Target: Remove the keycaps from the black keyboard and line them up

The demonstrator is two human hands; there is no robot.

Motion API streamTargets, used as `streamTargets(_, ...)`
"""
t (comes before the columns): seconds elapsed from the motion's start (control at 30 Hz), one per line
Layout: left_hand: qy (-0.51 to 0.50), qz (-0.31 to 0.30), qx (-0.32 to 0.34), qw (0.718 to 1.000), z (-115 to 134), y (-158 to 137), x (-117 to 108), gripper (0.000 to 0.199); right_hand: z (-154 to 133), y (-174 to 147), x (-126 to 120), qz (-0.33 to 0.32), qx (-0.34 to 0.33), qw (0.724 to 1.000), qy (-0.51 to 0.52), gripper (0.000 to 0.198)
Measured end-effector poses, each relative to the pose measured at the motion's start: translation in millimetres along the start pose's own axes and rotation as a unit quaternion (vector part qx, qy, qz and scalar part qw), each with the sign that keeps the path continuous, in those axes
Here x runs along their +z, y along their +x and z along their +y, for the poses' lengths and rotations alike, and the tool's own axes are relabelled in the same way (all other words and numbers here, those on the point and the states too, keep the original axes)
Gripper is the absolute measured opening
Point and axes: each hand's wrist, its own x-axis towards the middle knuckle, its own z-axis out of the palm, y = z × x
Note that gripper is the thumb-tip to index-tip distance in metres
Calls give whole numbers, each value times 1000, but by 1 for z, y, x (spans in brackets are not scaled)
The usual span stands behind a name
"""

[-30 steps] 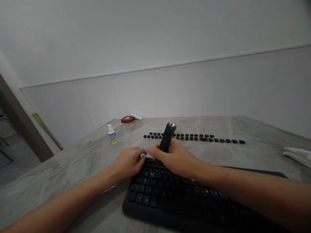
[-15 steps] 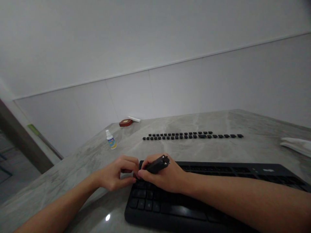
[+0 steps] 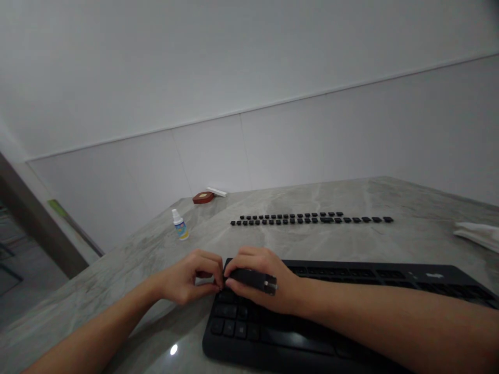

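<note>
A black keyboard (image 3: pixel 230 350) lies in front of me, its left end under both hands. My right hand (image 3: pixel 268 275) is closed round a thick black tool (image 3: pixel 251 279) with a metal end that points right and toward me. The tool's other end is hidden by my fingers over the keyboard's left side. Beside it, my left hand (image 3: pixel 197 275) pinches at the keyboard's upper left edge, thumb and fingertips together. What lies between those fingertips is too small and dark to make out. Keys show at the lower left corner; my right forearm covers much of the board.
Behind the keyboard, small black keycaps (image 3: pixel 292 221) stand in two rows on the grey marbled table (image 3: pixel 413 223). A white spray bottle (image 3: pixel 180 224) is at the left. A red-brown case (image 3: pixel 203 197) lies near the wall, and a white cloth-like item (image 3: pixel 477 234) at the right.
The tool in my right hand has tipped, its metal end swinging down and slightly right. My left hand stays in nearly the same pinch at the keyboard's edge.
</note>
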Motion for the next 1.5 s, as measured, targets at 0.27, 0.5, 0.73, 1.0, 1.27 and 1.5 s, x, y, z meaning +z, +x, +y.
streamTargets(0.27, 17, 4, 1, 1000, -1, 0, -1, 11, 3, -2, 2, -7, -53, 998, -33, 20)
streamTargets(0.5, 27, 9, 9, 1000, 2, 0, 0, 10, 7, -2, 5, -1, -81, 995, -53, 18)
streamTargets(0.73, 40, 6, 11, 999, 6, 1, -2, 13, 7, -3, 5, -11, -84, 993, -86, 20)
streamTargets(1.0, 48, -2, 14, 999, 10, 1, -2, 14, 3, -4, 4, -32, -96, 987, -125, 22)
streamTargets(1.27, 57, 3, 11, 998, 9, 2, -2, 12, 1, -3, 4, -28, -39, 985, -168, 18)
streamTargets(1.5, 49, 3, 0, 999, 6, 2, 0, 11, 0, -4, 4, -34, -29, 985, -169, 19)
